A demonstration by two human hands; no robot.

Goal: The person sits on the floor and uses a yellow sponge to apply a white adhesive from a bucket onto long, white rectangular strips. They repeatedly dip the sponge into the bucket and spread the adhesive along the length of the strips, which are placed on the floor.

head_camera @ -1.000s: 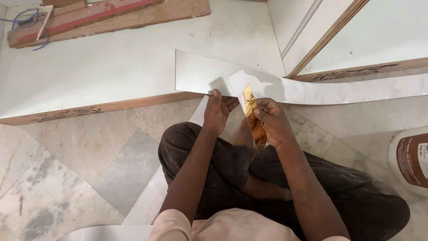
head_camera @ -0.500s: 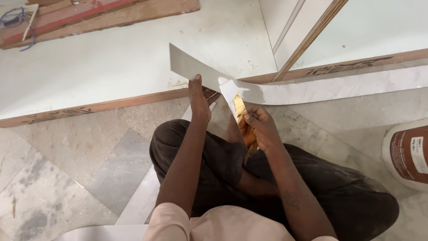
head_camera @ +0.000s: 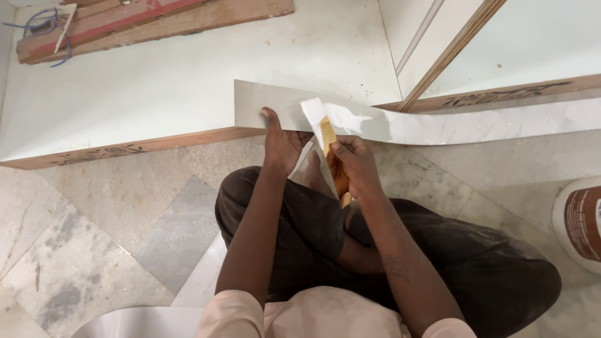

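Two hands: both work on one long pale strip (head_camera: 438, 125), at its near end, in front of a person who squats on the floor.
Left hand (head_camera: 280, 141): pressed flat on the strip, thumb up on its face, fingers spread rather than gripping; it seems to pin the strip so it does not slide.
Right hand (head_camera: 357, 168): clenched around a wooden-handled tool (head_camera: 332, 156), its yellowish end laid against the strip's edge.
Strip: a thin, bendy sheet that runs from the hands away to the right, curving along the floor; its near end rests on the edge of a white board (head_camera: 156, 87).
White flap (head_camera: 316, 112): a paler layer lifts off the strip just above the tool, probably a backing or film coming away.
Board: lies flat on the floor, brown edge toward the person, giving firm support under the strip.
Nearby: planks (head_camera: 150, 22) lie at the board's far side; a white bucket (head_camera: 579, 222) stands at the right.
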